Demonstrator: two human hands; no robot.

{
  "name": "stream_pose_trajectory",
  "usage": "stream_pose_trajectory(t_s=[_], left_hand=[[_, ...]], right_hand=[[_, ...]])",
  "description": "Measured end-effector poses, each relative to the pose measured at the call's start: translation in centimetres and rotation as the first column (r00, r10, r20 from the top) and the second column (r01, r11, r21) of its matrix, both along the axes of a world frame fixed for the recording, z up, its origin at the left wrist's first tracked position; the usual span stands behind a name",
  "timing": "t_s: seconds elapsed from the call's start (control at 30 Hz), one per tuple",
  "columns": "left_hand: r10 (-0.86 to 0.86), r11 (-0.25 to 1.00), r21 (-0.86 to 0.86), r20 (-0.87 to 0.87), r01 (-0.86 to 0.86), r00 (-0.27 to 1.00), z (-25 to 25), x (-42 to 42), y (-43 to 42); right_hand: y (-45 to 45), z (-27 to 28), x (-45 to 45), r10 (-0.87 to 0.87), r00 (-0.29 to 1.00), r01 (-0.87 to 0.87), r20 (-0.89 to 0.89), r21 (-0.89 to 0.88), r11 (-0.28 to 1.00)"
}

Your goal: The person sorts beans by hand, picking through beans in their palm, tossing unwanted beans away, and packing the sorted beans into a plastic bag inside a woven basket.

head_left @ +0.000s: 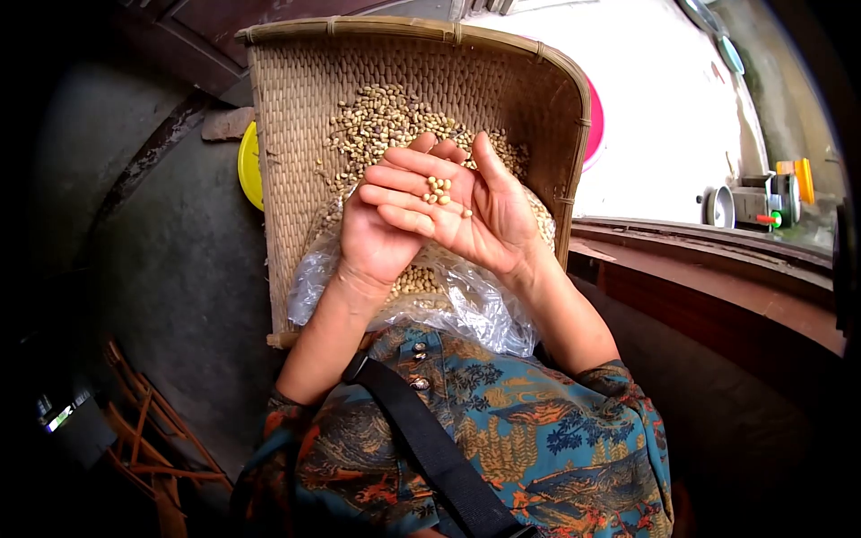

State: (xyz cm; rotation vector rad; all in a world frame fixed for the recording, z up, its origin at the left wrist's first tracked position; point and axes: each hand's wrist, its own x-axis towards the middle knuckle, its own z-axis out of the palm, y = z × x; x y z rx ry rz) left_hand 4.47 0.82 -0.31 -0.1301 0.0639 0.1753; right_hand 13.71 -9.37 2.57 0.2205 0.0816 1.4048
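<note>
My right hand (pixel 475 211) is turned palm up over the basket, fingers stretched to the left. It holds several pale tan beans (pixel 437 190), most on the fingers and one on the palm. My left hand (pixel 381 242) lies under it, also palm up and open, its fingers mostly hidden behind the right one; some fingertips show beyond. Below both is a woven bamboo basket (pixel 291 179) with a loose pile of beans (pixel 386 117). A clear plastic bag (pixel 484 305) with more beans lies at the basket's near side.
A yellow round object (pixel 250 166) shows left of the basket, and a pink one (pixel 594 125) to the right. A wooden sill (pixel 708 269) runs along the right. Wooden slats (pixel 161 430) stand at lower left. A metal bowl (pixel 720 206) sits beyond the sill.
</note>
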Motion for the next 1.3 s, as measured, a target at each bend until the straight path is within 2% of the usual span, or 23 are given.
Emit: stream_pose_trajectory(t_s=[0.07, 0.13, 0.33, 0.53, 0.63, 0.7, 0.73, 0.83, 0.93, 0.97, 1.0, 1.03, 1.07, 1.1, 1.13, 1.17, 1.2, 1.23, 1.27, 1.3], left_hand=[[0.007, 1.000, 0.001, -0.040, -0.007, 0.999, 0.4, -0.1, -0.2], [0.007, 1.000, 0.020, -0.084, -0.006, 0.996, 0.9, 0.0, -0.3], [-0.004, 0.999, 0.039, -0.126, 0.009, 0.992, 1.5, -0.1, -0.4], [-0.005, 0.999, 0.048, -0.156, 0.013, 0.988, 1.6, 0.0, -0.3], [-0.005, 0.999, 0.037, -0.179, 0.012, 0.984, 1.5, -0.1, -0.2], [-0.040, 0.998, -0.051, -0.083, 0.036, 0.996, 0.7, -0.2, 0.0], [-0.063, 0.990, -0.127, 0.041, 0.067, 0.997, 0.4, -0.2, 0.1], [-0.048, 0.984, -0.169, 0.083, 0.062, 0.995, 1.1, -0.3, -0.2], [-0.018, 1.000, -0.007, 0.061, 0.019, 0.998, -0.2, -0.7, 0.4], [0.000, 0.999, -0.042, -0.151, -0.007, 0.989, -0.3, -0.9, 0.3], [-0.017, 1.000, -0.006, 0.083, 0.018, 0.996, -0.3, -0.6, 0.2], [0.024, 0.996, 0.086, -0.073, -0.018, 0.997, 0.9, -0.4, 0.0], [0.077, 0.983, 0.178, -0.225, -0.037, 0.971, 2.2, -0.2, -0.1], [0.081, 0.989, 0.137, -0.245, -0.049, 0.966, 2.5, -0.2, -0.1], [0.083, 0.990, 0.127, -0.230, -0.055, 0.970, 2.6, -0.3, 0.0], [0.079, 0.992, 0.117, -0.214, -0.055, 0.974, 2.6, -0.3, 0.1], [0.073, 0.993, 0.108, -0.196, -0.052, 0.978, 2.7, -0.3, 0.2], [0.080, 0.992, 0.117, -0.204, -0.056, 0.976, 2.8, -0.3, 0.2], [0.079, 0.991, 0.119, -0.198, -0.057, 0.977, 2.9, -0.3, 0.1], [0.079, 0.991, 0.121, -0.191, -0.057, 0.978, 3.0, -0.3, 0.1]], right_hand=[[-0.2, 0.6, 0.0, 0.002, 0.999, 0.002, 0.042, -0.097, 0.995], [-0.4, 2.2, 0.2, 0.039, 0.983, 0.019, 0.179, -0.310, 0.951], [-0.5, 2.0, 0.2, 0.029, 0.990, 0.020, 0.137, -0.341, 0.940], [-0.8, 1.6, 0.4, 0.051, 0.988, -0.017, 0.146, -0.225, 0.974], [-0.8, 1.7, 0.4, 0.036, 0.988, 0.002, 0.153, -0.242, 0.970], [-0.8, 1.7, 0.4, 0.032, 0.988, 0.005, 0.154, -0.235, 0.972], [-0.8, 1.7, 0.5, 0.030, 0.987, 0.007, 0.155, -0.232, 0.973], [-1.0, 1.6, 0.6, 0.012, 0.988, 0.021, 0.151, -0.214, 0.977], [-1.7, 1.5, 1.5, 0.004, 0.996, 0.014, 0.094, -0.189, 0.982], [-2.4, 1.6, 2.2, -0.018, 0.999, 0.023, 0.039, -0.134, 0.991], [-3.1, 1.5, 3.6, -0.059, 0.997, 0.062, 0.056, -0.049, 0.997], [-4.1, 1.4, 5.3, -0.156, 0.987, 0.156, 0.050, 0.006, 0.988], [-5.5, 2.2, 7.3, -0.289, 0.940, 0.296, 0.182, -0.014, 0.955], [-6.7, 3.7, 8.7, -0.366, 0.915, 0.367, 0.167, 0.031, 0.930], [-8.2, 3.9, 10.8, -0.531, 0.776, 0.564, 0.341, 0.001, 0.826], [-9.5, 4.4, 12.5, -0.568, 0.568, 0.725, 0.596, -0.036, 0.688], [-10.4, 3.5, 15.1, -0.489, 0.281, 0.835, 0.826, 0.042, 0.549], [-10.7, 2.4, 16.9, -0.262, 0.077, 0.911, 0.962, 0.039, 0.411], [-10.9, 1.2, 18.1, 0.023, -0.097, 0.960, 0.995, 0.087, 0.265], [-10.9, -0.4, 18.6, 0.421, -0.127, 0.980, 0.898, 0.049, 0.193]])
